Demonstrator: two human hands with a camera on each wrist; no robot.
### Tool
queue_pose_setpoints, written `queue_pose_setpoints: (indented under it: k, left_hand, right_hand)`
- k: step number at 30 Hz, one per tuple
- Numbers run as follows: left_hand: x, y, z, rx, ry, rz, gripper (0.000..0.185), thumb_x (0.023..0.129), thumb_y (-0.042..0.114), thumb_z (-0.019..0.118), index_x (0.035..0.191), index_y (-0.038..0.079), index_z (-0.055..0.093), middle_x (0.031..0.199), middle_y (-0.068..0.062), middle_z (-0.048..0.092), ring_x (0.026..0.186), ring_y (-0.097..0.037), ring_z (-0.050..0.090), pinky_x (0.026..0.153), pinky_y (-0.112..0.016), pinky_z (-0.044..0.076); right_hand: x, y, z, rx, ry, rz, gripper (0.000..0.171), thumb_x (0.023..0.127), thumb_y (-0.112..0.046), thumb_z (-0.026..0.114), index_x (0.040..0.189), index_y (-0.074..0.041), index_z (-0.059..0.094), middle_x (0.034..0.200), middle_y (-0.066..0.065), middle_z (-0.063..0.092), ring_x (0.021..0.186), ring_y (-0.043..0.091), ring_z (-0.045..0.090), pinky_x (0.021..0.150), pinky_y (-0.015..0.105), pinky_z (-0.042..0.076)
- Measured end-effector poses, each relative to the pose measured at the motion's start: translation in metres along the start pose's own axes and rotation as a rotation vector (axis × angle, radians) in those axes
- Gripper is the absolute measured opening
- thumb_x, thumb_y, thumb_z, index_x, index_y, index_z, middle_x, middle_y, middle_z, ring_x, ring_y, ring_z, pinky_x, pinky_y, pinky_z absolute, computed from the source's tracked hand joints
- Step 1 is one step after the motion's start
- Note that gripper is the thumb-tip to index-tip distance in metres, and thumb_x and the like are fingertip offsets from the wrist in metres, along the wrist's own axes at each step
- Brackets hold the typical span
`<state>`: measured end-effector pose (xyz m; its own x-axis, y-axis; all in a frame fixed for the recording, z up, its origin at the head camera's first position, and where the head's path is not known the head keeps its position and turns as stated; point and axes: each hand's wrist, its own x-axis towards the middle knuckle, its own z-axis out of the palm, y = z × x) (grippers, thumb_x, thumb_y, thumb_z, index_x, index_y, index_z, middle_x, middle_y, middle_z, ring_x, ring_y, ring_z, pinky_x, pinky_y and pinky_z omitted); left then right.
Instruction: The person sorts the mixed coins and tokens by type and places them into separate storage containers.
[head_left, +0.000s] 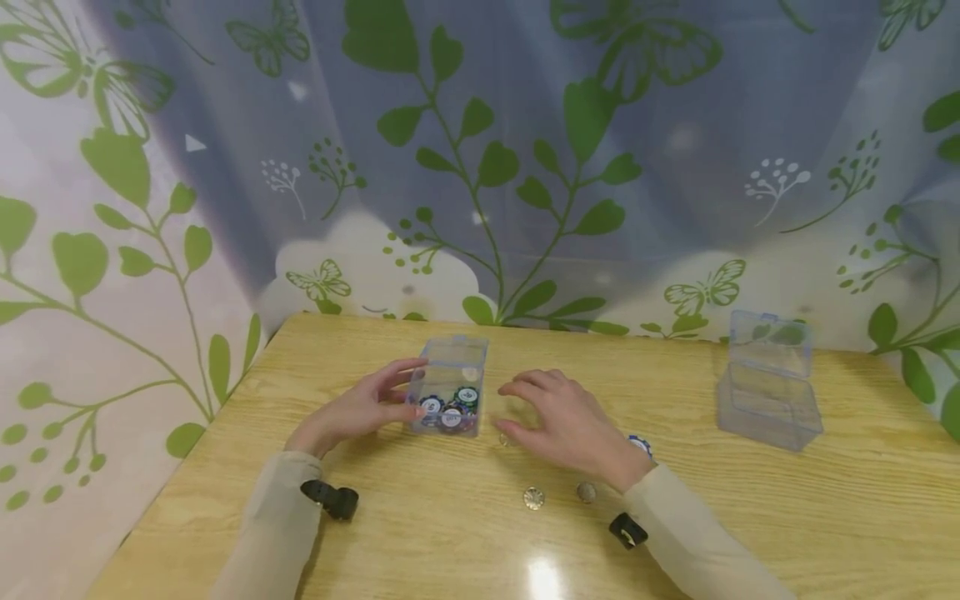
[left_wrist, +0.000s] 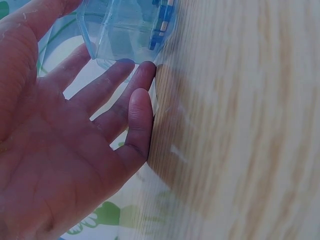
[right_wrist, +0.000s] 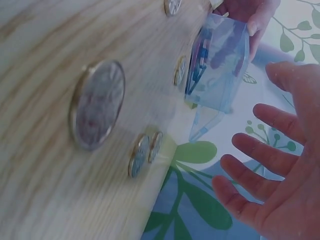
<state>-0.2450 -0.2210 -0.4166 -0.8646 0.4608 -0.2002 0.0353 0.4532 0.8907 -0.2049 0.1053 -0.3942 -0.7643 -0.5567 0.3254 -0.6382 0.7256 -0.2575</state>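
The wooden tabletop (head_left: 825, 517) lies bare toward its near edge. The left hand (head_left: 360, 408) rests straight fingers against a clear box (head_left: 450, 392) of chips at centre. The right hand (head_left: 570, 425) hovers spread and empty just right of it, over loose coins (head_left: 534, 498).

Both arms are reaching forward over the bench (head_left: 750, 517), in beige sleeves, each with a small black camera strapped at the wrist. The left hand (head_left: 358, 408) is lying low on the bench, its straight fingers (left_wrist: 117, 82) stretching ahead with the tips touching the box (head_left: 448, 390). The right hand (head_left: 567, 425) is hovering palm down just right of the box, fingers (right_wrist: 260, 155) spread and relaxed, holding nothing.
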Motion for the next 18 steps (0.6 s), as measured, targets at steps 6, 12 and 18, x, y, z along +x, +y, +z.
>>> queue_pose_setpoints:
  k: [6,12,18]
  left_hand:
    - [0.0,0.001,0.0,-0.006,-0.008,0.004,0.08,0.095,0.035,0.074,0.161,0.034,0.029,0.17,-0.007,0.024,0.15,-0.043,0.036,0.115,-0.064,0.036]
    - [0.0,0.0,0.0,0.002,-0.009,-0.006,0.081,0.095,0.038,0.074,0.161,0.035,0.028,0.17,-0.007,0.023,0.151,-0.044,0.033,0.115,-0.065,0.035]
    - [0.0,-0.001,0.0,0.006,-0.006,0.011,0.08,0.096,0.036,0.074,0.162,0.033,0.028,0.17,-0.009,0.023,0.151,-0.045,0.033,0.115,-0.064,0.036]
  right_hand:
    - [-0.007,0.004,-0.006,0.002,0.031,0.0,0.045,0.095,-0.047,0.071,0.128,-0.016,0.07,0.132,0.008,0.068,0.122,0.031,0.064,0.102,0.051,0.053]
    - [-0.014,0.01,-0.01,0.005,0.049,0.013,0.046,0.093,-0.046,0.073,0.127,-0.015,0.07,0.131,0.007,0.069,0.121,0.03,0.065,0.1,0.051,0.053]
    - [-0.022,0.017,-0.013,0.041,0.062,0.032,0.045,0.092,-0.043,0.074,0.126,-0.014,0.07,0.13,0.007,0.069,0.12,0.03,0.065,0.1,0.051,0.054]
